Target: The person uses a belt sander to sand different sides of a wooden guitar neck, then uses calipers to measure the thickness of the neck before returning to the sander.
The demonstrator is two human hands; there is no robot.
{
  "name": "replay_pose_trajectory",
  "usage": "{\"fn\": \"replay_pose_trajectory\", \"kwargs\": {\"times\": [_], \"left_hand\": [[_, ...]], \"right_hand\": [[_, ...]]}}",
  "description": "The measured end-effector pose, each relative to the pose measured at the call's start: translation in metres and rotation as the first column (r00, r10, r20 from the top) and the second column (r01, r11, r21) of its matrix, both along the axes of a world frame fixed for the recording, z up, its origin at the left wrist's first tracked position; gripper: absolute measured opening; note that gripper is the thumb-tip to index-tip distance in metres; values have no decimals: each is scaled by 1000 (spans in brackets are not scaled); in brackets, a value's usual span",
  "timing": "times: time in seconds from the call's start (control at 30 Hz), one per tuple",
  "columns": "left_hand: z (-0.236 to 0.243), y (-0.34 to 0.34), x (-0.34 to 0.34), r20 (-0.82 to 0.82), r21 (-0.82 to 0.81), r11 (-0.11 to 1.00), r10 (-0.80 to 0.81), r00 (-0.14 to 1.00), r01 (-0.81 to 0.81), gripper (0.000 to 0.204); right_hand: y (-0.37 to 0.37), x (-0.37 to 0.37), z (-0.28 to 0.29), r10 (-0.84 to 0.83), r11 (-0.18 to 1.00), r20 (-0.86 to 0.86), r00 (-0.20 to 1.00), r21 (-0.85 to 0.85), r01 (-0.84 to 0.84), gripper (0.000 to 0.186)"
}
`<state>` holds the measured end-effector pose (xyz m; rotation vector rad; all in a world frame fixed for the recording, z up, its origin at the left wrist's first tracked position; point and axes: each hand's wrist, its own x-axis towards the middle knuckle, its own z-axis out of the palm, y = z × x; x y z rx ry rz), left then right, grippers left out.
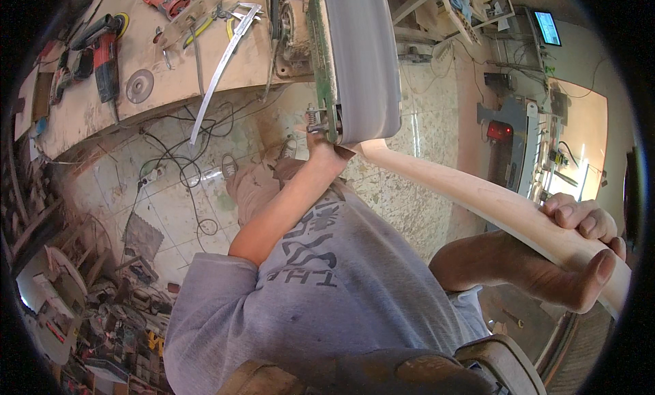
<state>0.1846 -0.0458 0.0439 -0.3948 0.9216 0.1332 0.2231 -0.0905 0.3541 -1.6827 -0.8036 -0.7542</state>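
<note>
A long pale wooden piece runs from beneath the belt sander toward the lower right. My right hand grips its near end, thumb on one side and fingers wrapped over the other. My left hand is at the lower end of the sander, beside the wood's far end and just below a spring fitting. Its fingers are mostly hidden behind the sander and wood, so its grip does not show clearly.
A workbench at upper left holds angle grinders, pliers and a long metal caliper. Looped cables lie on the tiled floor. Cluttered tools fill the lower left. Machinery and a small screen stand at right.
</note>
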Motion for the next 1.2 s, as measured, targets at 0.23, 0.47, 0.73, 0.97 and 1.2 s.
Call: {"fn": "replay_pose_trajectory", "kwargs": {"times": [0.23,0.47,0.73,0.97,1.2], "left_hand": [[-8,-1,-1,86,31,998,54,995,-57,65],[-30,-6,-7,201,26,993,104,974,-111,59],[-5,-1,-1,43,12,999,52,998,-53,63],[-11,-8,0,28,-48,996,72,997,-70,47],[2,-1,0,35,21,999,47,998,-48,57]], "right_hand": [[-1,-7,2,52,998,-10,999,-20,-53,47],[7,-12,4,60,997,-6,998,-44,-60,50],[9,-4,0,9,1000,-3,1000,0,-9,51],[6,5,-8,-104,985,224,969,-111,132,45],[9,8,-9,-111,988,239,965,-76,133,37]]}}
